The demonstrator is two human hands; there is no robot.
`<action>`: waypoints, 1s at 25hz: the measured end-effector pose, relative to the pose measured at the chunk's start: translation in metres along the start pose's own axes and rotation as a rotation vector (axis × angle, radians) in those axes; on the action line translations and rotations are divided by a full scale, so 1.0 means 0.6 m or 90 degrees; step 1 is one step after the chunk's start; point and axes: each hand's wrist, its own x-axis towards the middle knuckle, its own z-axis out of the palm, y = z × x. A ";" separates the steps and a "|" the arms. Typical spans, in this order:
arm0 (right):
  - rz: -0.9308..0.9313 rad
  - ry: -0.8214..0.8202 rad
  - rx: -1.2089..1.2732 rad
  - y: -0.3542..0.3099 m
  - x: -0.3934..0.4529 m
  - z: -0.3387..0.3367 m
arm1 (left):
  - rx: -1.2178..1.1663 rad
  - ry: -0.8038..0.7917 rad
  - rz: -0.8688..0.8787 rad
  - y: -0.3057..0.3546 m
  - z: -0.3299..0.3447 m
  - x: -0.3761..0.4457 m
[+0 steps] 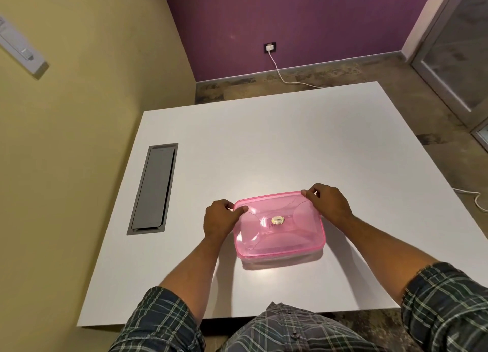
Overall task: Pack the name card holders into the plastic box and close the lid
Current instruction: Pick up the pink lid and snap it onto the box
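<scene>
Right now I judge the step in hand to be seating the pink lid (280, 219) on the plastic box (282, 259), which sits on the white table (264, 140) just in front of me, between my two forearms. To do it well I would press down evenly at the two far corners first, then work along the rim toward the near edge, feeling for the lip to catch all round; pushing one corner alone could rock the box or pop the opposite side up. The near edge looks level with the clear base below it, but I cannot tell whether it has snapped home. I cannot make out any name card holders through the tinted lid, so whether they are inside is not clear to me.

My left hand (221, 219) is curled around the far left corner, thumb laid on top of the lid and fingers wrapped down the side. My right hand (327, 203) is likewise half closed on the far right corner, thumb tip on the lid's rim, the fingers tucked behind the edge. Neither hand carries anything else
</scene>
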 end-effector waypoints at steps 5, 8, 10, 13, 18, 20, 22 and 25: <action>0.009 -0.015 -0.034 -0.001 0.005 0.004 | 0.065 -0.033 -0.016 0.008 0.003 0.004; 0.012 -0.038 -0.071 0.002 0.008 0.003 | 0.117 -0.055 -0.012 0.010 0.006 0.003; 0.017 -0.049 -0.067 0.004 0.007 0.000 | 0.158 -0.076 -0.003 0.010 0.004 0.007; 0.032 -0.060 -0.077 0.001 0.009 -0.003 | 0.203 -0.100 0.002 0.013 0.002 0.017; 0.072 -0.113 -0.046 0.000 0.016 -0.006 | 0.024 -0.099 -0.071 -0.001 0.006 0.038; 0.071 -0.126 0.002 0.001 0.017 -0.008 | -0.055 -0.103 -0.112 -0.008 0.004 0.043; 0.067 -0.114 0.024 -0.005 0.017 -0.010 | -0.113 -0.106 -0.168 -0.004 0.004 0.047; 0.050 -0.081 -0.036 -0.020 0.017 -0.008 | -0.147 -0.121 -0.232 0.002 0.003 0.056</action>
